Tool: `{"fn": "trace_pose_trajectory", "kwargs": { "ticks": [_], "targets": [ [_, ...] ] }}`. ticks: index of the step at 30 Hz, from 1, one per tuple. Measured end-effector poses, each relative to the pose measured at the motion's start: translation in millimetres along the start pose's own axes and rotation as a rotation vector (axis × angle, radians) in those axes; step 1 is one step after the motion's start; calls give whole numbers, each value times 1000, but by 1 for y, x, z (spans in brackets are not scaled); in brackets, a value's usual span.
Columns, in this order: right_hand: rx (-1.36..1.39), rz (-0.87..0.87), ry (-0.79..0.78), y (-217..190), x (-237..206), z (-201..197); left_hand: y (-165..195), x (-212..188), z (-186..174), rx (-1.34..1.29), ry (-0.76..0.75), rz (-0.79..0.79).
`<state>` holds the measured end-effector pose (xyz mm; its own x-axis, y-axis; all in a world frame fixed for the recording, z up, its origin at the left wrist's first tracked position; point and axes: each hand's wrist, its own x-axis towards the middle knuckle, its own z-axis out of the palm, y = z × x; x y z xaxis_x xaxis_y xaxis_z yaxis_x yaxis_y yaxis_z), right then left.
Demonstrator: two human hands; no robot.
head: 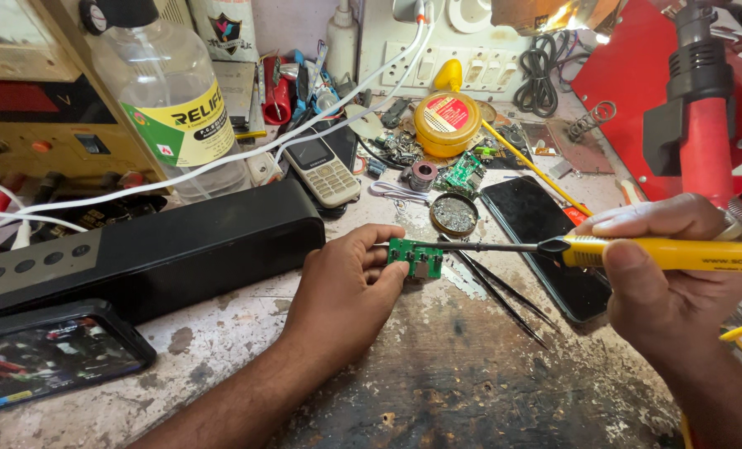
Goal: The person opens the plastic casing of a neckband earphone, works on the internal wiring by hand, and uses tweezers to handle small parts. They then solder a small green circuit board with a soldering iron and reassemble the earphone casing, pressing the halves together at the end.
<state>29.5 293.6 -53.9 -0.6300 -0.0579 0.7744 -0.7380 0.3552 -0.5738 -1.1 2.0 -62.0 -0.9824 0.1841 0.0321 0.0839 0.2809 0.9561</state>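
My left hand (346,287) rests on the worn bench and pinches a small green circuit board (415,256) between thumb and fingers. My right hand (666,274) grips a yellow-handled soldering iron (662,253) held level, pointing left. Its thin dark tip (388,244) touches the top edge of the board. Black tweezers (504,291) lie on the bench just under the iron's shaft.
A long black speaker (138,258) lies at left with a phone (46,357) in front of it. Behind are a clear bottle (171,100), a keypad phone (325,170), a yellow flux tin (447,120), a solder-dross tin (454,214), a dark smartphone (546,233) and a red stand (704,125).
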Motion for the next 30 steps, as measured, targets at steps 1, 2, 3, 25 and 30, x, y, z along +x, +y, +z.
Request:
{"fn": "trace_pose_trajectory", "kwargs": {
  "ticks": [1,2,3,25,30],
  "targets": [
    [-2,-3,-2,0,0,0,0,0,0,-8,-2,-11],
    [-3,-6,-3,0,0,0,0,0,0,-15,-2,-23],
    [-7,-12,-3,0,-1,0,0,0,0,-11,-3,-18],
    [13,-81,-22,0,-2,-3,4,-1,-1,36,-4,-33],
    [-11,-45,-56,-4,-1,-2,2,0,-1,26,-3,-38]
  ]
}}
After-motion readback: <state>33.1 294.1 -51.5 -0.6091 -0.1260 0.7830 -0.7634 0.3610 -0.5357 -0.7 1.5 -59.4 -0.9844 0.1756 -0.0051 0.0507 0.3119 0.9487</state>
